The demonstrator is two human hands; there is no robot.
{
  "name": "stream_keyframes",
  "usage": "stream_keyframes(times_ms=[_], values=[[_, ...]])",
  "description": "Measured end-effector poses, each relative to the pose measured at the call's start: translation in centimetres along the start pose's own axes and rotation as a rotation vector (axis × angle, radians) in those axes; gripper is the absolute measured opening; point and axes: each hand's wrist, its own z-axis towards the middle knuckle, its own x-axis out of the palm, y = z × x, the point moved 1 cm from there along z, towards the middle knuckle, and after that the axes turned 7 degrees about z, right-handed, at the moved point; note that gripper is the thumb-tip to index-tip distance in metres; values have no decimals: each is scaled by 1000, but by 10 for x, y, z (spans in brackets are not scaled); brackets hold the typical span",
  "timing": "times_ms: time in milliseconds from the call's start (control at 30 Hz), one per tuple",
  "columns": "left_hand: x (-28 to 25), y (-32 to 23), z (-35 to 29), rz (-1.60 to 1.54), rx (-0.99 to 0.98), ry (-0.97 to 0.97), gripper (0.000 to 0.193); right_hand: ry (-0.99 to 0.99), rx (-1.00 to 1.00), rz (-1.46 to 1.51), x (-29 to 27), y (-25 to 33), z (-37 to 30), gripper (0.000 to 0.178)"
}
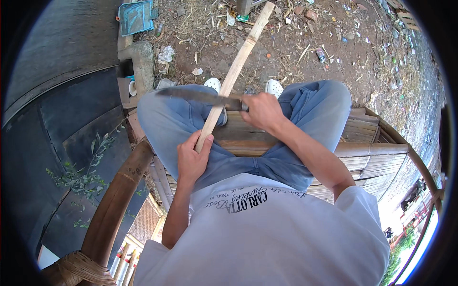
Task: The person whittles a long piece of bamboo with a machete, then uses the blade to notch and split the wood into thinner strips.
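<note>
A long, pale split bamboo strip (240,62) slants up and away from my lap, its far end over the littered ground. My left hand (192,157) is closed round its near end, thumb on top. In my right hand (262,110) is the dark handle of a machete (195,96). The blade points left and lies across the middle of the strip, over my left thigh. It looks slightly blurred, and I cannot tell whether its edge touches the bamboo or cuts into it.
I sit on a bamboo bench (367,150) with a thick curved bamboo rail (119,200) on the left. Beyond my white shoes (274,87) the dirt ground (214,47) carries wood chips and litter. A blue tray (136,18) lies far left, near a leafy plant (86,178) and dark panels.
</note>
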Motion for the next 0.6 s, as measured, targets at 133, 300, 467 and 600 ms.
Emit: stream_keyframes(times_ms=[133,300,467,600], values=[[-3,-2,1,-77,-53,46,26,-340,204,107,-27,-19,18,24],[-4,-1,-2,-79,-17,30,24,-306,59,139,-18,-20,18,18],[-4,5,-7,-22,38,-6,23,-269,-28,130,-22,-16,14,19],[-3,1,-3,-57,24,-3,23,-299,172,76,-35,-27,32,25]])
